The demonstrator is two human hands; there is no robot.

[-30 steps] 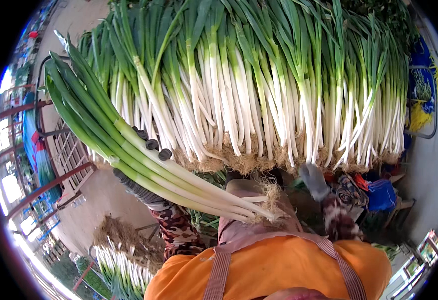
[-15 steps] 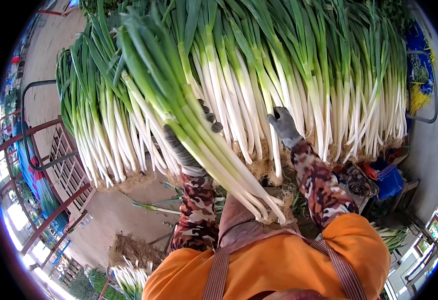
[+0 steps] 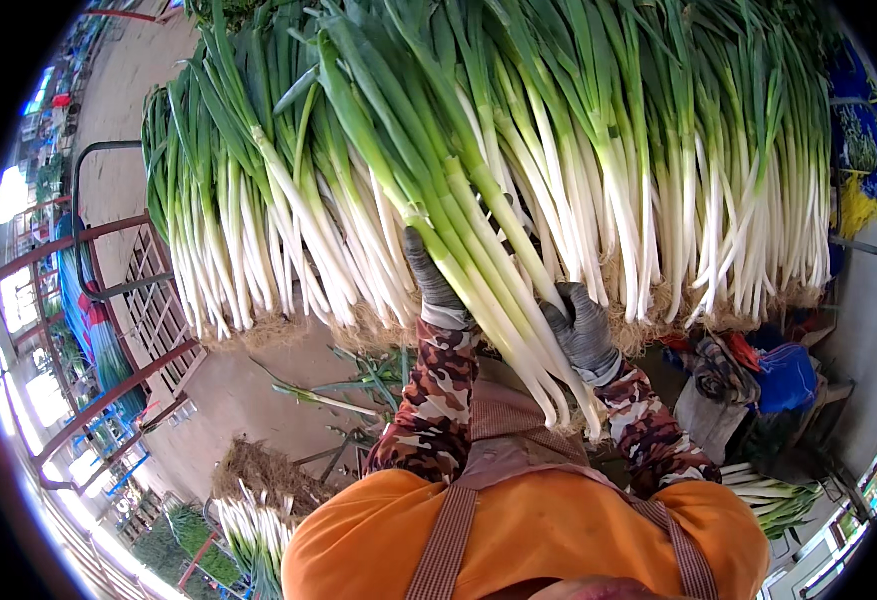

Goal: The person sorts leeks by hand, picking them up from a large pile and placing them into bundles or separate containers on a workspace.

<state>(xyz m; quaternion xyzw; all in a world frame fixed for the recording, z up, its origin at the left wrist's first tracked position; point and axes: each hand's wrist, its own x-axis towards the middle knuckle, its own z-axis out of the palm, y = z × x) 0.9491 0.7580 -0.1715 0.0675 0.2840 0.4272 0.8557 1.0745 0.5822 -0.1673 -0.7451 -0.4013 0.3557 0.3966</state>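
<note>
A wide row of long green onions [image 3: 648, 190] spreads beyond the fingers [image 3: 421, 262], white ends toward the person. The bunch [image 3: 468, 240] slants between both sets of fingers. Left and behind them lies a smaller stack [image 3: 255, 525]; to their right, a blue bundle [image 3: 786, 378]. The left hand [image 3: 438, 288] grips the bunch's middle; the right hand [image 3: 588, 338] touches an outer stalk lower down, its closure impossible to tell.

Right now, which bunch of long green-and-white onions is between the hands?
The slanting bunch, between grey-gloved left hand and right hand; it alone overlaps the row.
</note>
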